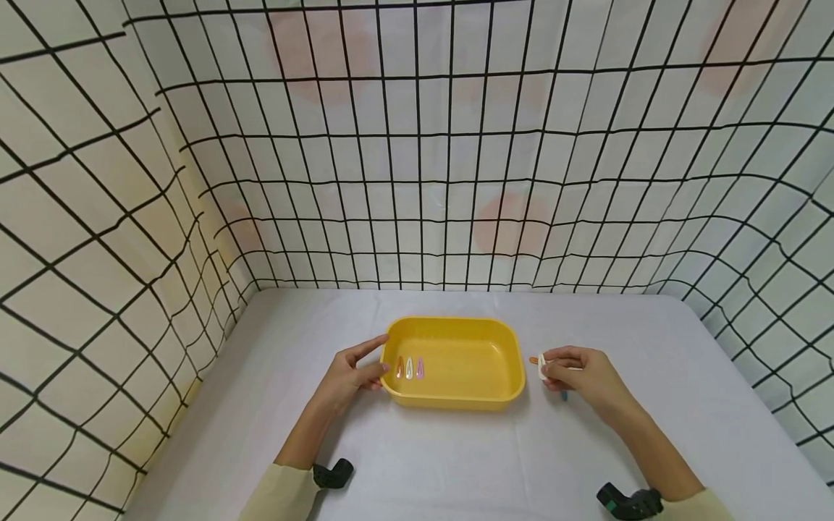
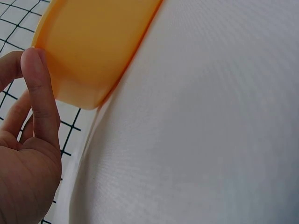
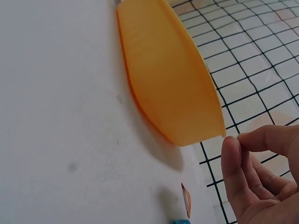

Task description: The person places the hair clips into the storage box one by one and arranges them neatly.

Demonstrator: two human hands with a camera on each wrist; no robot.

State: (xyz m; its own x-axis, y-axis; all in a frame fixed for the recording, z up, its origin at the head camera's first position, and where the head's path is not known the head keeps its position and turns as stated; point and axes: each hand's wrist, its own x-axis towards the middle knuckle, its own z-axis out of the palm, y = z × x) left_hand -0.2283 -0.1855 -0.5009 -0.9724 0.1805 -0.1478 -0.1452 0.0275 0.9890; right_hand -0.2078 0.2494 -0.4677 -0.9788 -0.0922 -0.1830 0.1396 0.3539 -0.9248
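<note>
A yellow tray (image 1: 456,402) stands on the white-covered table. Inside it, near its left end, an orange snap hair clip (image 1: 400,367), a white one (image 1: 409,368) and a purple one (image 1: 420,368) lie in a row. My left hand (image 1: 355,373) grips the tray's left end, its thumb on the rim. Just right of the tray, my right hand (image 1: 580,373) pinches a white hair clip (image 1: 541,367) between thumb and index finger; the right wrist view hides that clip. Below this hand lie another orange clip (image 3: 186,200) and a blue clip (image 3: 181,221).
A black wire grid (image 1: 417,181) backed by white cloth with pale pink spots encloses the table (image 1: 449,463) at the back and both sides. Dark bands with small devices sit on the left wrist (image 1: 333,474) and the right wrist (image 1: 630,501).
</note>
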